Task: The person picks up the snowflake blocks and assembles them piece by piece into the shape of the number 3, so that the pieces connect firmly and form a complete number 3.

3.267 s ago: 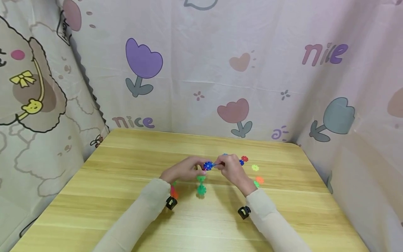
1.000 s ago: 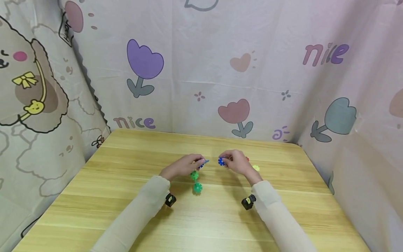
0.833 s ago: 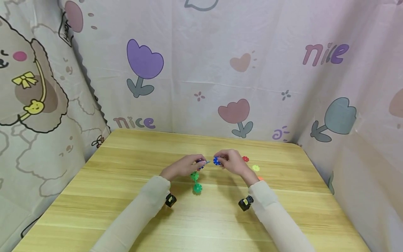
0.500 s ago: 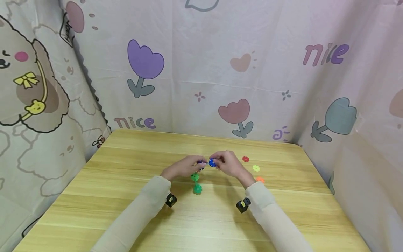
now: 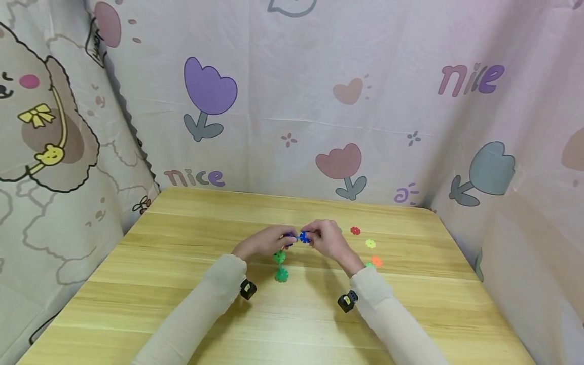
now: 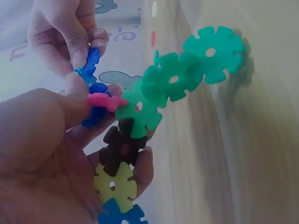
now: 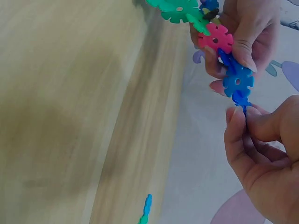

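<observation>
My left hand (image 5: 266, 241) pinches a chain of slotted plastic snowflake discs near its dark blue disc (image 6: 98, 112). Off that piece, a pink disc (image 7: 216, 39), green discs (image 6: 174, 78), a dark brown disc (image 6: 122, 148) and a yellow disc (image 6: 115, 184) spread past the fingers. Toward the right hand the chain carries a lighter blue disc (image 7: 238, 84). My right hand (image 5: 329, 239) pinches a blue end disc (image 7: 241, 100) between thumb and forefinger, its edge against the lighter one. How deep the slots mesh is hard to tell.
Loose discs lie right of the hands on the wooden table (image 5: 292, 324): a red disc (image 5: 355, 230), a yellow-green disc (image 5: 370, 244), an orange disc (image 5: 376, 261) and a green disc (image 5: 369, 265). A printed curtain (image 5: 274, 76) hangs behind the table.
My right hand let go of the lighter blue disc, took a blue disc from the right, then brought it leftward against the chain. The left hand kept its hold and shifted slightly left.
</observation>
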Demonstrator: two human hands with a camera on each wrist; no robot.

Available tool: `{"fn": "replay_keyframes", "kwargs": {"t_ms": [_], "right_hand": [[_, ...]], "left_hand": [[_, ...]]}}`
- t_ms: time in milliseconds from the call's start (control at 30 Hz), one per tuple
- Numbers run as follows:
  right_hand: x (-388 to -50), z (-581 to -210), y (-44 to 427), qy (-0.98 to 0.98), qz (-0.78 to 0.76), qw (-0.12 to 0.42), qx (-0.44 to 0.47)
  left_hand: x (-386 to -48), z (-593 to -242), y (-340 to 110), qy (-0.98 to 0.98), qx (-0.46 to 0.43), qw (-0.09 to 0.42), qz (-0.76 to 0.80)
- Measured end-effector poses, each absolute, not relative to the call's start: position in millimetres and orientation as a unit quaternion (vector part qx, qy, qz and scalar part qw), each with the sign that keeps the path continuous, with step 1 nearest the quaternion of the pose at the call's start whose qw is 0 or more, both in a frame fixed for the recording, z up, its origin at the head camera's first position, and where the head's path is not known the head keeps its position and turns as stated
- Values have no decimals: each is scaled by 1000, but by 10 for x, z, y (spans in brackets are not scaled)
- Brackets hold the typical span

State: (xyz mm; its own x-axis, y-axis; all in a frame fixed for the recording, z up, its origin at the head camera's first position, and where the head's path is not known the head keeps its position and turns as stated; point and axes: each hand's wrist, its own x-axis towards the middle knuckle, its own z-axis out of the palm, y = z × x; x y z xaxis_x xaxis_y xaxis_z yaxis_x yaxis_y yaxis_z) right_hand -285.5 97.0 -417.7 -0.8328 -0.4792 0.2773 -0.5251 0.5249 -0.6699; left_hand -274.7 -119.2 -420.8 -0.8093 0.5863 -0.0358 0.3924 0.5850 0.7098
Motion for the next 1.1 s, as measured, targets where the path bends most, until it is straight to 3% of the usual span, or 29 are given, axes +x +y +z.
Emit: {"fn": "replay_keyframes", "kwargs": {"t_ms": [167, 533, 833, 1100], "right_hand": [[-2845, -4181, 948, -874, 381, 45, 299], [-2908, -4108, 1147, -857, 425, -24, 289], [-3212, -4179, 1459, -906, 370, 1, 207], [-3470, -4392, 1559, -945, 262, -18, 193]], "left_hand": [[-2741, -4205, -1191, 876, 290, 133, 362], [-2790, -4200, -1202, 854, 290, 187, 389], [-2874, -4189, -1262, 829, 254, 195, 458], [-2916, -4210, -1248, 811, 262, 177, 493]]}}
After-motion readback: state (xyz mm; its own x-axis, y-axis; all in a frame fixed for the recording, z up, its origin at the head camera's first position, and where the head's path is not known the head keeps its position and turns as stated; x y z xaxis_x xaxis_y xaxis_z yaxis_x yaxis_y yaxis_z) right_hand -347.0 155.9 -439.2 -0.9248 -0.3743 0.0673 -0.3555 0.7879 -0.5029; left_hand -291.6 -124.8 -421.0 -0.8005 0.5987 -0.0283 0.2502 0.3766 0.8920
